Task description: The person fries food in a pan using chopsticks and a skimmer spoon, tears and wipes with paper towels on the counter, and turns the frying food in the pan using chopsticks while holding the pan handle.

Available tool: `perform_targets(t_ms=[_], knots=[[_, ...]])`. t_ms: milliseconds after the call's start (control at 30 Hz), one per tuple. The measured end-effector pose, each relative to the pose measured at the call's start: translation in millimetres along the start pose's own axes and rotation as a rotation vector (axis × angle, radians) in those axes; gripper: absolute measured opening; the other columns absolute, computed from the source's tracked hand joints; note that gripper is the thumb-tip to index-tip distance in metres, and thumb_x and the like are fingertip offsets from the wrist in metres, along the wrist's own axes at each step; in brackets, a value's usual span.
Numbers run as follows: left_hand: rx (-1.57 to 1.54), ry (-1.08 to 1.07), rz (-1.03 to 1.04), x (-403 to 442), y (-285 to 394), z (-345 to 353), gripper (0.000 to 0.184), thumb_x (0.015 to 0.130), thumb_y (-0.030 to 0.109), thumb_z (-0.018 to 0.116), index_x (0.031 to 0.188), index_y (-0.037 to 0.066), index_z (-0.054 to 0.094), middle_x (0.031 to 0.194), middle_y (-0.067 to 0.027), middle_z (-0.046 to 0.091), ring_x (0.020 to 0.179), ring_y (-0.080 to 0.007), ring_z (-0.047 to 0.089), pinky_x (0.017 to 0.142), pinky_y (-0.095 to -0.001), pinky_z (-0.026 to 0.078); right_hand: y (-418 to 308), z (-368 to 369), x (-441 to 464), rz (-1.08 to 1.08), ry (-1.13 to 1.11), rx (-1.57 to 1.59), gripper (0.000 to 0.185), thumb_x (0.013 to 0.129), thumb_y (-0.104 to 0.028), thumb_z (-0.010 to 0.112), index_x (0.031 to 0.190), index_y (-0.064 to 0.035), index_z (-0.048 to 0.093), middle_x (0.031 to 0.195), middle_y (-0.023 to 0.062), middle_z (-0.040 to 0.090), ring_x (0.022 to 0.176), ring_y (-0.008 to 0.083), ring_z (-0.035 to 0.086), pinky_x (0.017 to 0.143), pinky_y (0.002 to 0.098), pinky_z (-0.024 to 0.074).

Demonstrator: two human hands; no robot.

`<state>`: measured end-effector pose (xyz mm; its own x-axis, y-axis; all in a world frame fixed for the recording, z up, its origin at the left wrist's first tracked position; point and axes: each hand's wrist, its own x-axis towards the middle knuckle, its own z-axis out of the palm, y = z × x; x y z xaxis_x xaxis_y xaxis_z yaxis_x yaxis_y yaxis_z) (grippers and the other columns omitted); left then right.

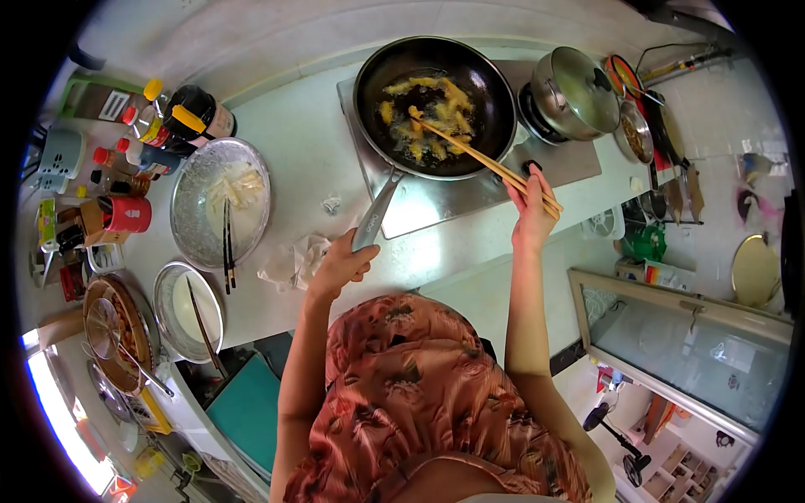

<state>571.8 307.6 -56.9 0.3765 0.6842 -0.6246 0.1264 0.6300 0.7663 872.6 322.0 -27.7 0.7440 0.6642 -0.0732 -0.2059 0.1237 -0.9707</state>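
Note:
My left hand [342, 265] is wrapped round the grey handle of a dark frying pan [377, 126] on the stove. Bubbling oil in the pan surrounds several golden battered strips [454, 94]. Long wooden chopsticks [480, 156] are in my right hand [534, 210], and their tips touch a piece of the frying food near the pan's middle. To the left, a metal bowl [183, 214] holds pale coated strips, with dark chopsticks [227, 251] leaning in it. Below that bowl is another metal bowl [216, 335] of white batter with a dark stick across it.
Beside the pan, a lidded steel pot [579, 96] stands on the right burner. Crumpled paper [289, 264] lies near my left hand. Sauce bottles [151, 130] crowd the counter's left end. A woven basket [94, 287] with a strainer is lower left. The counter's front edge [453, 272] runs before me.

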Motion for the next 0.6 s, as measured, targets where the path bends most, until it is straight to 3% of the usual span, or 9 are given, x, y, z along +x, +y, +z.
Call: perform_targets(t_ms=[233,433,600], knots=[[-0.008,0.04,-0.042,-15,16,0,0.027,0.084,0.014,0.062,0.104,-0.001,0.052,0.065,0.0035,0.04,0.052,-0.0042,0.037,0.041,-0.0218,0.028,-37,-17,-10,-0.106,-0.116,-0.203,0.026,0.093,-0.011,0.058,0.111,0.0062,0.063,0.104,0.0169,0.063,0.083,0.0224,0.067,0.072,0.0303,0.0598],[0.02,0.036,-0.049,-15,16,-2,0.025,0.085,0.015,0.063,0.101,0.0,0.052,0.064,0.0032,0.04,0.051,-0.0042,0.036,0.041,-0.0217,0.027,-39,3,-28,-0.055,-0.335,-0.294,0.02,0.092,-0.006,0.057,0.108,0.0014,0.067,0.096,0.009,0.062,0.081,0.0173,0.065,0.07,0.0275,0.0589],[0.013,0.048,-0.029,-16,12,-3,0.025,0.085,0.015,0.063,0.101,-0.001,0.053,0.063,0.003,0.041,0.051,-0.0043,0.036,0.041,-0.022,0.027,-22,19,-29,-0.314,-0.267,-0.308,0.018,0.091,-0.003,0.058,0.106,0.0005,0.068,0.094,0.0078,0.06,0.08,0.0142,0.063,0.069,0.0253,0.0582]])
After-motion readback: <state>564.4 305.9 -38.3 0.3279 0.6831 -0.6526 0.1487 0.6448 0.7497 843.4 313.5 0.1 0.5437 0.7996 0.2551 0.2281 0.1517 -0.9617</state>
